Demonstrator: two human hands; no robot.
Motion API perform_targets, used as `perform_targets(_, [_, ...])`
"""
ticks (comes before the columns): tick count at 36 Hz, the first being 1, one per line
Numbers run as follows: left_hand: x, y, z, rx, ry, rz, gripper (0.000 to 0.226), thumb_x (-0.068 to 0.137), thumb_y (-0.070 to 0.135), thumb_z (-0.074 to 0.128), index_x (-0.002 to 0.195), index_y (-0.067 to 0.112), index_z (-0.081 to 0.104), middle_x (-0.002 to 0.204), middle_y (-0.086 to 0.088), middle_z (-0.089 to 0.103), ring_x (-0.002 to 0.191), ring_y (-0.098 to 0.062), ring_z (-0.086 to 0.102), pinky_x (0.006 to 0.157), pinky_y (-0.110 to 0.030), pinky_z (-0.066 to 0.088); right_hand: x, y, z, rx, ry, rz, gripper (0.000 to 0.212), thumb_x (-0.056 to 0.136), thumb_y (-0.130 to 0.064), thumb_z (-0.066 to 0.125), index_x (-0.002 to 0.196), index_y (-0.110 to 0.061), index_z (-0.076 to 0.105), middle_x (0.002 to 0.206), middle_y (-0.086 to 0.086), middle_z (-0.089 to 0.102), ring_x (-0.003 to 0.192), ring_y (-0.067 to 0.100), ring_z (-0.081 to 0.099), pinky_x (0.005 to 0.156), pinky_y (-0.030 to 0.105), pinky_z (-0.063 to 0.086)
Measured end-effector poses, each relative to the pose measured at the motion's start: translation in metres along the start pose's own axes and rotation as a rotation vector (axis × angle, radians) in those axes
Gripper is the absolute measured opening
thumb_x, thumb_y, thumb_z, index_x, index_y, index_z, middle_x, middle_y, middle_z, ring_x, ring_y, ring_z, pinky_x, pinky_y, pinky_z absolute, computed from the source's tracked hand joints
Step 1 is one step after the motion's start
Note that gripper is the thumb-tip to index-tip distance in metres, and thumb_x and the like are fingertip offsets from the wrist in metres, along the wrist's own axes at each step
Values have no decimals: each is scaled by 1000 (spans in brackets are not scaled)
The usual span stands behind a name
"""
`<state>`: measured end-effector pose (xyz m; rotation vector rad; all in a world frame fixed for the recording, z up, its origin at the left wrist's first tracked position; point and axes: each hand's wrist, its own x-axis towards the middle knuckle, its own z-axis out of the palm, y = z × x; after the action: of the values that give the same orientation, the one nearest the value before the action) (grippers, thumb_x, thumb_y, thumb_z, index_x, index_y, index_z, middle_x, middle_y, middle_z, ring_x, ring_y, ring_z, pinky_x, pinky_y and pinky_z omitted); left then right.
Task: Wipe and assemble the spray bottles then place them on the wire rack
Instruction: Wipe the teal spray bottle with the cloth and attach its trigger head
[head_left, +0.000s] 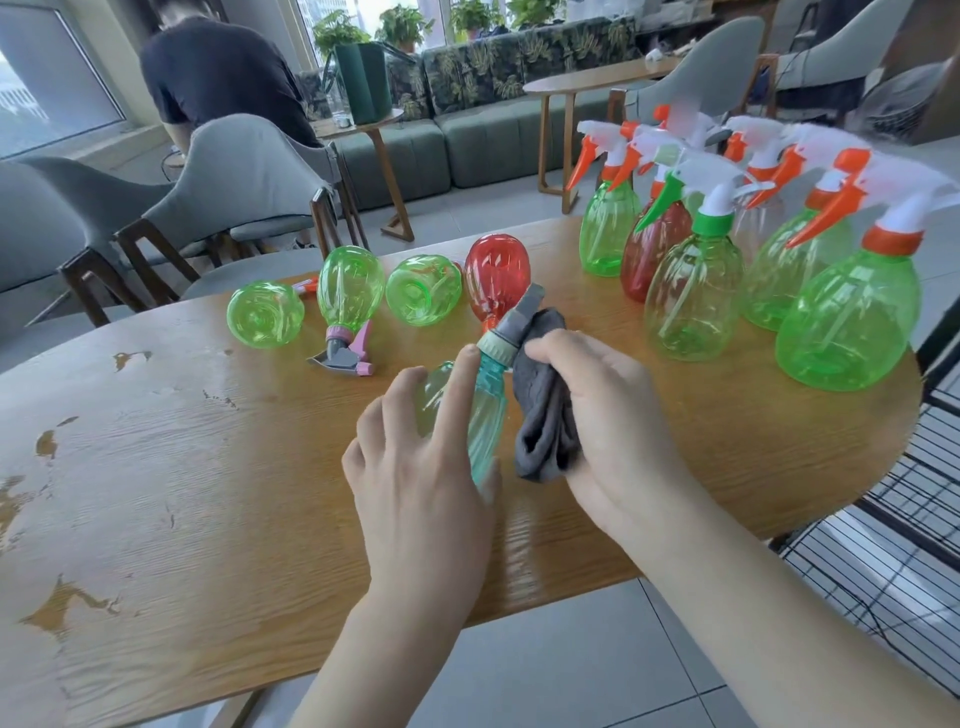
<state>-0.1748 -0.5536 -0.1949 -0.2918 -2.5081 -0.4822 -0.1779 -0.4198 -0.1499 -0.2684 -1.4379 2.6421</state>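
Down at the middle of the worktop (156, 493), from the head view, the left hand (421, 467) is curled round a teal bottle (485, 415), holding it tilted with its grey spray head (511, 325) pointing toward twelve o'clock. Right beside it, the right hand (602, 405) is clamped on a bunched grey cloth (545, 410), pressed against the bottle's side near the neck. Wiping looks to be the step in hand.

Now the risks. The bottle is smooth plastic and the grip sits low on the body, so a firm rub from the cloth could twist or slide it out of the fingers. At twelve o'clock a red bottle (496, 283) lies just beyond the spray head, close enough that a forward push may knock it rolling. At ten and eleven o'clock, loose green bottles (265, 314) lie on their sides, one with a pink and grey trigger (345, 353); they are round and would roll easily toward the edge if nudged.

At one to two o'clock stands a tight cluster of assembled bottles (691, 291) with orange and green triggers, crowded near the worktop's rim. A careless right elbow could topple several. The wire rack (893, 545) waits at three to four o'clock, below the edge; a blind reach over that cluster is my biggest worry.
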Motion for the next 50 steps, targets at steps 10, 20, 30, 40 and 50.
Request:
perform_targets(10, [-20, 29, 0, 51, -77, 152, 103, 63, 28, 87, 155, 31, 40, 158, -23, 34, 133, -51, 37, 100, -65, 40, 17, 12, -7, -179, 84, -122, 37, 78, -40, 89, 98, -14, 73, 81, 19, 69, 69, 40, 69, 64, 51, 57])
perform_targets(20, [-25, 31, -7, -483, -16, 81, 49, 79, 34, 69, 128, 39, 63, 152, 7, 44, 144, -24, 34, 113, -50, 36, 23, 0, -21, -117, 66, 17, 24, 83, -23, 85, 101, -10, 76, 89, 11, 78, 70, 24, 73, 60, 33, 57])
perform_targets(30, [13, 2, -32, -883, -505, -305, 94, 59, 63, 94, 135, 65, 40, 129, 22, 57, 113, 3, 63, 88, -28, 59, 28, -6, -29, -108, -265, 60, 26, 79, -20, 76, 103, -10, 74, 89, 5, 74, 79, 19, 72, 68, 30, 61])
perform_targets(40, [12, 7, -18, -852, -439, -330, 60, 73, 39, 91, 123, 38, 57, 101, 13, 77, 89, -7, 75, 79, -33, 62, 24, 5, -18, -404, -83, -248, 22, 85, -32, 83, 102, -18, 78, 94, 9, 78, 89, 31, 75, 82, 55, 62])
perform_targets(50, [13, 17, -14, -613, -283, -311, 66, 71, 51, 84, 123, 47, 44, 92, 19, 69, 84, -2, 67, 77, -37, 60, 6, 17, -12, -811, 111, -611, 29, 107, -32, 53, 116, -18, 77, 94, 2, 68, 85, 7, 62, 68, 15, 44])
